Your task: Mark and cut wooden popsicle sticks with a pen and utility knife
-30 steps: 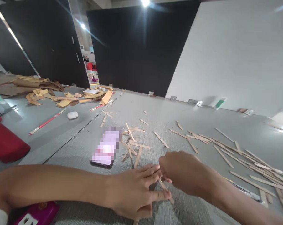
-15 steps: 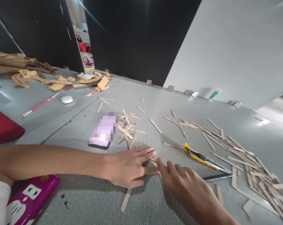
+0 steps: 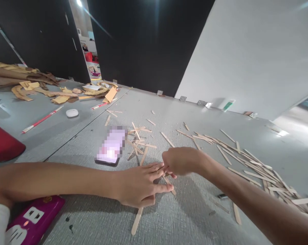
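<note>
My left hand [image 3: 141,183] lies flat with its fingers stretched out, across a long wooden craft stick [image 3: 137,223] whose two ends show beyond the palm. A shorter craft stick [image 3: 171,187] sticks out at a slant between its fingertips. My right hand [image 3: 181,160] is closed right beside those fingertips, over the upper end of the short stick. Whatever its curled fingers hold is hidden. Just above my left hand lies a loose cluster of craft sticks [image 3: 145,144], with a phone [image 3: 113,146] to their left.
Many loose craft sticks [image 3: 256,170] spread over the right side, partly behind my right forearm. A purple case [image 3: 39,217] is under my left forearm. Further left are a red object [image 3: 4,143], a white earbud case [image 3: 72,113], a red-and-white strip [image 3: 43,119] and torn brown paper [image 3: 23,73].
My right hand has swung up and turned over, from below right of the left fingertips to above them. Its forearm now hides the yellow utility knife. My left hand has stayed in place.
</note>
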### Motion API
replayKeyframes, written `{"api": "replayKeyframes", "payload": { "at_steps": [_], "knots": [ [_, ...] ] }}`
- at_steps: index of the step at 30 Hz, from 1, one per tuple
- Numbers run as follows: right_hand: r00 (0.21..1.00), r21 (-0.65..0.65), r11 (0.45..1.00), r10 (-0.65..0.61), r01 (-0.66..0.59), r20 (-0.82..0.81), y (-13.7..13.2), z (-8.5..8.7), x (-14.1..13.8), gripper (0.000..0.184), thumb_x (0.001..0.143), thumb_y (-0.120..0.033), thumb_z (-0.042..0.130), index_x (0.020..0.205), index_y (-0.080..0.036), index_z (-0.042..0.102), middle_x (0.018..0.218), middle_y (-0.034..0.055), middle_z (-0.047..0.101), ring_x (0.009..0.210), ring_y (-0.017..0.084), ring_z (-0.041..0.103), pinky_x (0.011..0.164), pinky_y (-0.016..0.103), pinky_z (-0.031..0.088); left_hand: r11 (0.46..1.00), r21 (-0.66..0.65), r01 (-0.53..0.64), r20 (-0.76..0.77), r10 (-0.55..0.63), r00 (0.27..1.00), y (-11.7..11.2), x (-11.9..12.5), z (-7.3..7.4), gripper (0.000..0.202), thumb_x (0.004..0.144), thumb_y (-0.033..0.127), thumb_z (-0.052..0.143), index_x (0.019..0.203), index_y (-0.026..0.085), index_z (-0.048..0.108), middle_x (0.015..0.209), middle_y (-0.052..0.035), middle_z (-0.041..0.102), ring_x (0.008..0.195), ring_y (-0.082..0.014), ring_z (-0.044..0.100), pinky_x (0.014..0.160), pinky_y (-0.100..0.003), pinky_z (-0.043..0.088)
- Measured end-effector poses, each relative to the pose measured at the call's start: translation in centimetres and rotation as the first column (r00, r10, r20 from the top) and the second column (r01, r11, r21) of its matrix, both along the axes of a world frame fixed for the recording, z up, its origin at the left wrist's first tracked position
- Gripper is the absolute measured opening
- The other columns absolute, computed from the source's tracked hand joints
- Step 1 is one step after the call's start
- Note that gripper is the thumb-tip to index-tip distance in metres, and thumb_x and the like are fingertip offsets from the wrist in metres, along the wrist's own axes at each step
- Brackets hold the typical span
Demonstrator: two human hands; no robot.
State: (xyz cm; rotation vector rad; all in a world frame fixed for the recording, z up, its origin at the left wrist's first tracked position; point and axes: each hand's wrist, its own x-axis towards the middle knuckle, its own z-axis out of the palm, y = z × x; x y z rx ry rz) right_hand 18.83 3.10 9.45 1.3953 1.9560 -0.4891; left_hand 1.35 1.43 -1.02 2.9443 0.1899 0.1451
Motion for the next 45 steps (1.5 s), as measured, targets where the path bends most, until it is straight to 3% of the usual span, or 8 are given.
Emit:
{"api": "replayKeyframes", "payload": {
  "at_steps": [6, 13, 19, 22, 29, 34, 39, 45],
  "knots": [
    [0.993, -0.101, 0.995, 0.008, -0.020, -0.119, 1.0, -0.7, 1.9, 0.027, 0.088, -0.010, 0.059, 0.068, -0.017, 0.077, 0.080, 0.0027, 0.079, 0.059, 0.011, 0.060, 0.052, 0.025, 0.036, 1.000, -0.011, 0.010, 0.061, -0.009, 0.998, 0.1, 0.1, -0.4, 0.056, 0.105, 0.028, 0.046, 0.159, 0.015, 0.042, 0.167, -0.0241, 0.032, 0.157, -0.0400, 0.023, 0.126, -0.052, 0.031],
    [0.965, 0.350, 0.925, 0.215, -0.150, -0.153, -4.3, -3.5, 5.6, 0.040, 0.087, 0.007, 0.047, 0.086, -0.022, 0.074, 0.070, -0.0004, 0.068, 0.060, 0.014, 0.052, 0.058, 0.031, 0.022, 1.000, -0.024, 0.020, 0.051, -0.019, 0.999, 0.2, 0.1, -0.3, 0.057, 0.104, 0.031, 0.051, 0.158, 0.014, 0.044, 0.167, -0.0252, 0.029, 0.159, -0.0372, 0.017, 0.129, -0.050, 0.026],
    [0.727, 0.727, 0.485, 0.686, -0.486, 0.028, -5.6, -7.7, 8.9, 0.020, 0.093, 0.000, 0.056, 0.097, -0.016, 0.068, 0.074, 0.0016, 0.064, 0.060, 0.019, 0.056, 0.058, 0.034, 0.031, 1.000, -0.018, 0.010, 0.075, -0.008, 0.997, 0.1, 0.2, -0.3, 0.056, 0.104, 0.030, 0.051, 0.157, 0.014, 0.044, 0.169, -0.0236, 0.027, 0.159, -0.0353, 0.018, 0.130, -0.047, 0.023],
    [0.661, 0.780, 0.375, 0.747, -0.500, 0.065, -5.7, -8.4, 9.3, 0.016, 0.098, -0.007, 0.053, 0.099, -0.013, 0.068, 0.074, 0.0028, 0.063, 0.061, 0.022, 0.058, 0.057, 0.036, 0.033, 1.000, -0.009, 0.010, 0.062, -0.010, 0.998, 0.1, 0.2, -0.1, 0.055, 0.104, 0.030, 0.049, 0.157, 0.014, 0.044, 0.169, -0.0234, 0.026, 0.159, -0.0348, 0.017, 0.130, -0.047, 0.022],
    [0.912, 0.574, 0.795, 0.363, -0.195, -0.192, -6.5, -6.8, 7.6, 0.043, 0.073, 0.014, 0.048, 0.091, -0.021, 0.067, 0.072, 0.0000, 0.070, 0.059, 0.017, 0.062, 0.054, 0.032, 0.026, 1.000, 0.003, 0.018, 0.066, -0.018, 0.998, 0.2, 0.1, -0.1, 0.055, 0.105, 0.030, 0.048, 0.158, 0.015, 0.043, 0.168, -0.0255, 0.026, 0.159, -0.0353, 0.016, 0.130, -0.048, 0.023],
    [0.959, 0.293, 0.955, 0.113, -0.033, -0.259, -3.5, -3.6, 4.8, 0.029, 0.075, 0.006, 0.051, 0.061, -0.018, 0.059, 0.054, -0.0031, 0.056, 0.046, 0.010, 0.044, 0.048, 0.026, 0.023, 0.999, -0.024, 0.029, 0.025, -0.029, 0.999, 0.3, 0.1, 0.1, 0.057, 0.104, 0.030, 0.050, 0.159, 0.014, 0.042, 0.170, -0.0249, 0.022, 0.160, -0.0351, 0.012, 0.130, -0.049, 0.022],
    [0.944, 0.130, 0.989, 0.112, -0.075, -0.311, -1.0, -2.2, 3.9, 0.032, 0.076, 0.003, 0.055, 0.052, -0.017, 0.055, 0.046, -0.0062, 0.049, 0.037, 0.007, 0.039, 0.042, 0.023, 0.022, 0.997, -0.070, 0.026, 0.004, -0.026, 1.000, 0.3, 0.1, 0.3, 0.058, 0.106, 0.027, 0.045, 0.161, 0.014, 0.037, 0.170, -0.0239, 0.020, 0.159, -0.0384, 0.012, 0.128, -0.052, 0.027],
    [0.895, 0.417, 0.896, 0.305, -0.154, -0.325, -4.1, -5.6, 7.1, 0.032, 0.087, 0.006, 0.051, 0.086, -0.021, 0.068, 0.067, -0.0033, 0.066, 0.060, 0.013, 0.056, 0.060, 0.028, 0.030, 1.000, -0.015, 0.019, 0.046, -0.018, 0.999, 0.2, 0.2, 0.2, 0.055, 0.105, 0.029, 0.049, 0.158, 0.014, 0.044, 0.169, -0.0236, 0.026, 0.159, -0.0375, 0.018, 0.129, -0.049, 0.024]
  ]
}}
